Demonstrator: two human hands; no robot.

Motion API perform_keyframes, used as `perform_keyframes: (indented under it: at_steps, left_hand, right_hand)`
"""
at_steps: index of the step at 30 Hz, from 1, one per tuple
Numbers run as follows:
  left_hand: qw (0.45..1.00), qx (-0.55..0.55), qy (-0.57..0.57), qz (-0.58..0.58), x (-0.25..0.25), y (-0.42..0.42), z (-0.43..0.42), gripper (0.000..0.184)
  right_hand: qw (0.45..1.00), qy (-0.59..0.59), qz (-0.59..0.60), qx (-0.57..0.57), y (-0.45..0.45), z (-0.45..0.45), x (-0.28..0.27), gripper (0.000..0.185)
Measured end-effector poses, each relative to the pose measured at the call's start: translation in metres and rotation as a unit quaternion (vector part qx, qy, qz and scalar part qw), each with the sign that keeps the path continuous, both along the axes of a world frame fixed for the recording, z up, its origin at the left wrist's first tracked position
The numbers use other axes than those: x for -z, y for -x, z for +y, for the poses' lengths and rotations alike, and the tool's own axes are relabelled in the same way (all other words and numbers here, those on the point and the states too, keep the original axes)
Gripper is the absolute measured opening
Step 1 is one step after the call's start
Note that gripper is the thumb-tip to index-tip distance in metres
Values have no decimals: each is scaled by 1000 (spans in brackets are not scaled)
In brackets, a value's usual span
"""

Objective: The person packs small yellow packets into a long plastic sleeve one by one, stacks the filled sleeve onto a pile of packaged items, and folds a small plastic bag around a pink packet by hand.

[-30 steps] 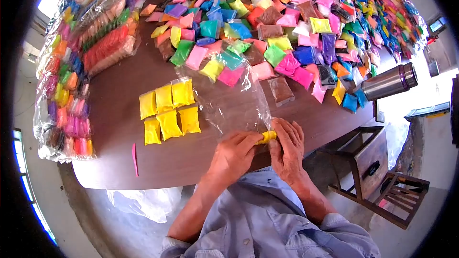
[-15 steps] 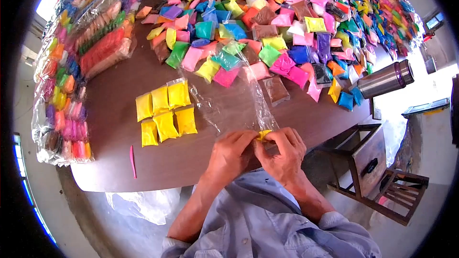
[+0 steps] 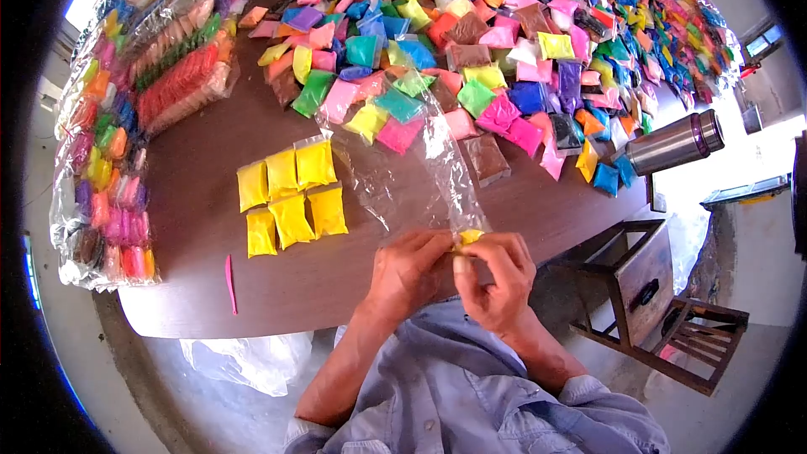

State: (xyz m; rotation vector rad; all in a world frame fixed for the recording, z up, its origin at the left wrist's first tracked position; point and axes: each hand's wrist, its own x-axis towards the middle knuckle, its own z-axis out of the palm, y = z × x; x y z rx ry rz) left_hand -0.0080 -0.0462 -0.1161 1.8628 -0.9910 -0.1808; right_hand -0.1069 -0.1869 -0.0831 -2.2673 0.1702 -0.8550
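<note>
A small yellow packet (image 3: 470, 237) is pinched between the fingertips of both my hands at the near edge of the table. My left hand (image 3: 409, 273) is closed on its left side, and my right hand (image 3: 498, 276) grips the other side with thumb and fingers. Most of the packet is hidden by my fingers. Just beyond, a long clear plastic bag (image 3: 451, 172) lies crumpled, its near end reaching my fingertips; whether the packet is inside it I cannot tell. Several yellow packets (image 3: 292, 219) lie in two rows to the left of my hands.
Loose coloured packets (image 3: 479, 76) are heaped across the back of the table (image 3: 193, 176). Filled clear bags (image 3: 105, 176) line the left edge. A thin pink stick (image 3: 231, 284) lies at the front left. A steel flask (image 3: 677, 143) and wooden chair (image 3: 635, 286) are to the right.
My right thumb has straightened and shifted against the yellow packet. Both hands stay in nearly the same place, still gripping it. The rows of yellow packets are unchanged.
</note>
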Motion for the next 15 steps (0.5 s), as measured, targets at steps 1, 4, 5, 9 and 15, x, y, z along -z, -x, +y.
perform_keyframes:
  at_steps: [1,4,5,9,15]
  left_hand:
    - [1000,-8,-6,-14,2,1,0,31]
    - [999,-20,-16,-26,0,4,-2,30]
    - [999,-27,-21,-25,-1,5,-3,31]
    - [999,-13,-20,-24,-5,6,-5,30]
    - [1000,15,4,19,-3,3,-6,33]
  right_hand:
    - [1000,-20,19,-3,8,-3,3,15]
    - [998,-30,-4,46,14,-14,17,19]
    - [998,-30,24,50,15,-18,22,26]
    - [994,32,85,60,17,-22,37,33]
    - [994,-49,78,61,11,-14,42,32]
